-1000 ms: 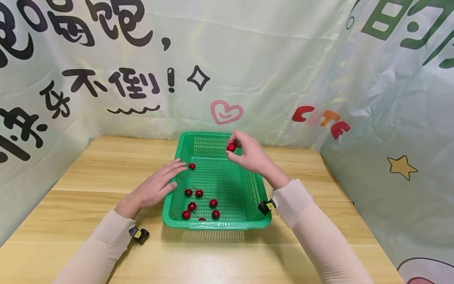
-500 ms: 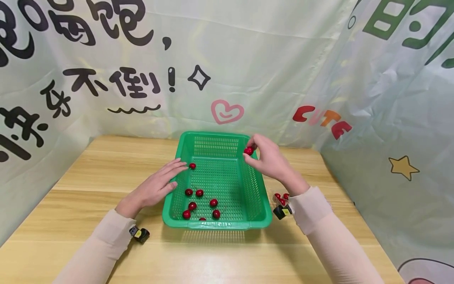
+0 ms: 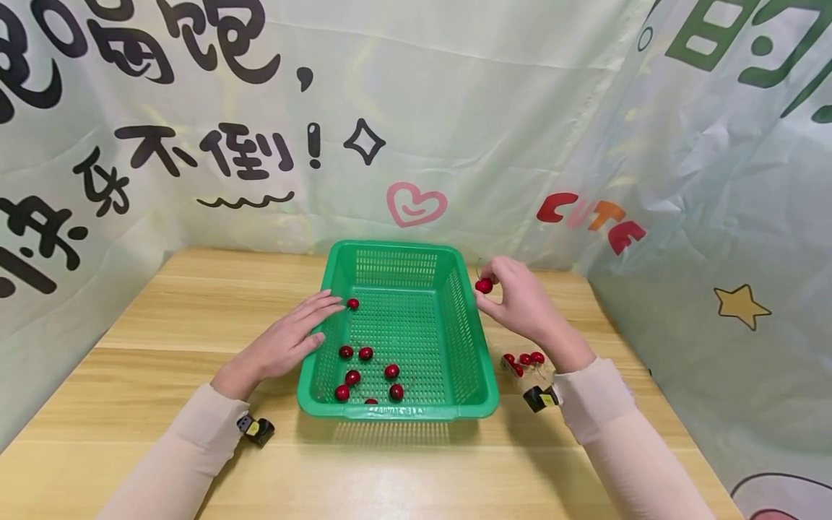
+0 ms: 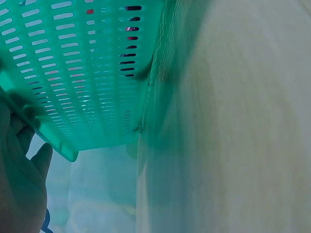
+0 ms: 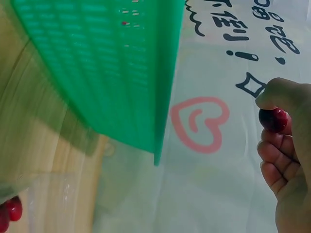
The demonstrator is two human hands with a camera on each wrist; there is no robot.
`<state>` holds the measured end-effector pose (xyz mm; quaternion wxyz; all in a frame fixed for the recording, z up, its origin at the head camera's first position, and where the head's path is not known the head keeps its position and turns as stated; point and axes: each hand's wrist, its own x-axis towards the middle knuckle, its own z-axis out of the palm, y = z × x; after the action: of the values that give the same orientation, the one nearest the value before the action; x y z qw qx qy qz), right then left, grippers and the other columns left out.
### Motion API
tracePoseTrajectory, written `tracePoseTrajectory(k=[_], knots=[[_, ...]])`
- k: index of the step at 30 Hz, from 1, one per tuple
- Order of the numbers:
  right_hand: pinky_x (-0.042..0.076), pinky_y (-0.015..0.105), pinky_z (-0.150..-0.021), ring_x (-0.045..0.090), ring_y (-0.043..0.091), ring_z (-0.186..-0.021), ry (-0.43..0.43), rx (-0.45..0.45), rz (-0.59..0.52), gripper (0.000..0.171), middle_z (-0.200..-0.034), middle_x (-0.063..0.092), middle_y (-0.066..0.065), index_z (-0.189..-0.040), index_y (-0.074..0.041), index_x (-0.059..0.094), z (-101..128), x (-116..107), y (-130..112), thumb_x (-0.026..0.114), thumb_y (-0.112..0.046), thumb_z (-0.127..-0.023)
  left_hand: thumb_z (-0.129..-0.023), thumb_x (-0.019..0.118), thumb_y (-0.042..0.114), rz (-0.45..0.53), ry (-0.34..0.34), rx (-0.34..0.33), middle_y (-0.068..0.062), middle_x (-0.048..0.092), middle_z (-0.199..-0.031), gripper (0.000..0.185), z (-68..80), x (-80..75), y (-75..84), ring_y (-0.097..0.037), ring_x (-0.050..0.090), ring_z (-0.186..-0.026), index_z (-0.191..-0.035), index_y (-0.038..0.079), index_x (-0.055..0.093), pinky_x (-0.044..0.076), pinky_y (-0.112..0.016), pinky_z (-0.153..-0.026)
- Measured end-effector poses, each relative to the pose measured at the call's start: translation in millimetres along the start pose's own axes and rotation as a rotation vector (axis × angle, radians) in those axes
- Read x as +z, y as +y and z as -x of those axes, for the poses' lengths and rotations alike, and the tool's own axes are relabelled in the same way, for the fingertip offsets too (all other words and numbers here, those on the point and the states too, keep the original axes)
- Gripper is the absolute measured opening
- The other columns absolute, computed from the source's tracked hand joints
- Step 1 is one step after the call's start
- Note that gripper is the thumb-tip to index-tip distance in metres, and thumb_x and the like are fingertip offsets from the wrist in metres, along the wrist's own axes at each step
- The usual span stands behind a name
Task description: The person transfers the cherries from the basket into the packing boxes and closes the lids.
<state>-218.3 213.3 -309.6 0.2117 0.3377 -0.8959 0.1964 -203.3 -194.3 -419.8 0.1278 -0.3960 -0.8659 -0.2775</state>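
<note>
In the head view, my right hand [image 3: 523, 300] is just outside the right rim of the green basket [image 3: 490, 404]. It pinches a shiny red cherry [image 3: 484, 286] between thumb and fingers, with a thin stem showing above. The right wrist view shows this cherry [image 5: 273, 120] close up, the other fingers curled below it. My left hand [image 3: 286, 341] rests on the basket's left rim, fingers fairly straight and reaching over it. Several dark red cherries [image 3: 365, 354] lie on the basket floor, mostly toward the near left, and a lone cherry [image 3: 353, 304] sits near my left fingertips.
Right of the basket, partly under my right wrist, stands a small clear container [image 3: 520, 372] with several cherries in it. Everything stands on a wooden table [image 3: 390, 477]. A printed cloth [image 3: 487, 108] hangs behind and at both sides.
My right hand has moved right with the cherry, from above the basket to outside its right rim. The clear container has come into sight. My left hand stays put.
</note>
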Motion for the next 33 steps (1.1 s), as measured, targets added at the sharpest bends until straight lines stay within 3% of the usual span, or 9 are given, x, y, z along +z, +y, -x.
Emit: tracePoseTrajectory(k=[17, 33], knots=[[0.045, 0.036, -0.068, 0.052, 0.017, -0.077, 0.044, -0.013, 0.031, 0.024, -0.083, 0.055, 0.000, -0.088, -0.009, 0.052, 43.8, 2.7, 26.6, 0.074, -0.005, -0.081, -0.100, 0.048, 0.016, -0.002, 0.000, 0.001, -0.013, 0.035, -0.154, 0.048, 0.7, -0.9, -1.6, -0.031, 0.018, -0.147, -0.147, 0.007, 0.042, 0.022, -0.057, -0.113], [0.050, 0.036, -0.064, 0.057, 0.012, -0.077, -0.025, 0.206, -0.015, 0.022, -0.085, 0.058, -0.004, -0.092, -0.014, 0.053, 93.4, 4.8, 43.6, 0.074, -0.011, -0.084, -0.098, 0.049, 0.012, 0.006, 0.004, 0.007, -0.012, 0.035, -0.154, 0.049, -1.7, 1.0, -1.2, -0.032, 0.018, -0.147, -0.147, 0.006, 0.042, 0.022, -0.058, -0.113]])
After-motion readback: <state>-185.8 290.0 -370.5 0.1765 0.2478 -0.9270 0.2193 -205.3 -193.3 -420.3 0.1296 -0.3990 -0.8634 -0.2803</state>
